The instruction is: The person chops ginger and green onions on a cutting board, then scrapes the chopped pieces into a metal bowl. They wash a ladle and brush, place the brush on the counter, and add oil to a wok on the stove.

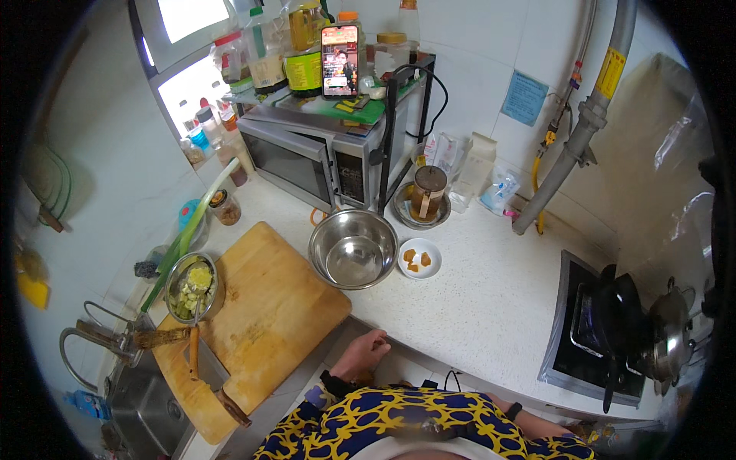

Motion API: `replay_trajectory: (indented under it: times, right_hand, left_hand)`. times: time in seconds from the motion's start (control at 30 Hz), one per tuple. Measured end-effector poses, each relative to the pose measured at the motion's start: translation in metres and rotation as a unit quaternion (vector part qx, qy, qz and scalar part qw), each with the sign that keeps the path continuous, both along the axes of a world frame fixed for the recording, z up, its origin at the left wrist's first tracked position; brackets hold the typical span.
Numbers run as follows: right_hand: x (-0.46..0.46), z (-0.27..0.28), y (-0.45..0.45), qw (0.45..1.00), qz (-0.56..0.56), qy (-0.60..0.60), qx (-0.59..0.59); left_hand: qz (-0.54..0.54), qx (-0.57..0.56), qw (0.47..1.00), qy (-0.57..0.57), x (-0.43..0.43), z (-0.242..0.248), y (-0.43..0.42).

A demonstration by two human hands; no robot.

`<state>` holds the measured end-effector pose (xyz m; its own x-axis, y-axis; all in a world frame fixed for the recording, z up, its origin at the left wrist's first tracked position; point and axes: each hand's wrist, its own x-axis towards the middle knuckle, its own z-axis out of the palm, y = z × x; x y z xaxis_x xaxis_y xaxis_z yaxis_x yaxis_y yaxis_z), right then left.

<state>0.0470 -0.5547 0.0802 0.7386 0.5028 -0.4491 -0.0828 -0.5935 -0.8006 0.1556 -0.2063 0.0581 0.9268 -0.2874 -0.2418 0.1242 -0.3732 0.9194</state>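
Note:
My left hand (364, 351) hangs by the counter's front edge, fingers loosely curled, with nothing visible in it. Of my right hand (498, 401) only a small part shows beside my patterned top; its fingers are hidden. Before me on the white counter stands an empty stainless steel mixing bowl (353, 248). Next to it is a small white dish (434, 272) with several brown pieces. To the left lies a thick wooden cutting board (270, 287). A steel bowl (216, 305) on its far left part holds chopped pale-green and yellow pieces and a spoon.
A leek (190, 230) leans behind the board, near a glass jar (225, 208). The board partly overhangs a steel sink (149, 405). A microwave (293, 155) stands at the back, with a lit phone (340, 63) above. At right, a black wok (618, 313) sits on the hob.

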Motion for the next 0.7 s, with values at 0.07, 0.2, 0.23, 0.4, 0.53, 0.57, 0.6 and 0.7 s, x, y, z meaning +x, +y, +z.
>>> replay_trajectory:
  times: [0.07, 0.2, 0.23, 0.4, 0.53, 0.57, 0.6, 0.7]
  right_hand:
    - [-0.017, 0.003, -0.005, 0.996, -0.076, 0.047, 0.022]
    - [-0.034, -0.015, -0.008, 0.975, -0.176, 0.119, -0.064]
    - [-0.036, -0.023, -0.009, 0.969, -0.192, 0.123, -0.091]
    - [-0.053, -0.062, -0.016, 0.945, -0.241, 0.122, -0.186]
    - [-0.068, -0.088, -0.024, 0.929, -0.261, 0.122, -0.231]
    - [-0.071, -0.094, -0.025, 0.926, -0.265, 0.123, -0.239]
    - [-0.074, -0.099, -0.027, 0.923, -0.270, 0.124, -0.245]
    - [-0.084, -0.113, -0.033, 0.915, -0.279, 0.128, -0.262]
  left_hand:
    - [-0.016, -0.004, 1.000, -0.013, 0.005, -0.004, 0.008]
    - [-0.051, -0.002, 0.998, -0.049, 0.013, -0.012, 0.020]
    - [-0.065, -0.001, 0.996, -0.053, 0.015, -0.013, 0.021]
    - [-0.129, 0.004, 0.991, -0.019, 0.027, -0.014, 0.020]
    - [-0.160, -0.005, 0.987, -0.020, 0.031, -0.017, 0.016]
    - [-0.165, -0.008, 0.986, -0.020, 0.032, -0.018, 0.014]
    - [-0.170, -0.011, 0.985, -0.022, 0.033, -0.019, 0.012]
    - [-0.183, -0.006, 0.983, -0.031, 0.036, -0.020, 0.007]
